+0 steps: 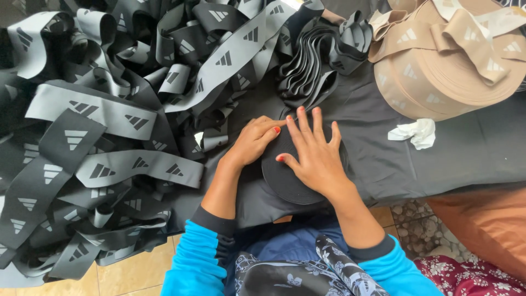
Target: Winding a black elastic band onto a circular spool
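A flat round roll of black elastic band [285, 183] lies on the dark cloth-covered table [438, 159] in front of me. My right hand [312, 153] rests flat on top of the roll, fingers spread. My left hand [255, 140] presses against the roll's left rim, fingers curled at its edge. A folded stack of black band [307, 68] runs from just beyond my fingertips into a big loose heap of grey and black printed elastic band [109, 120] at the left.
A large beige roll of elastic band [444, 71] with loose ends on top sits at the back right. A crumpled white paper [413, 132] lies beside it. An orange cushion [487, 225] and a pebble floor [416, 225] are at lower right.
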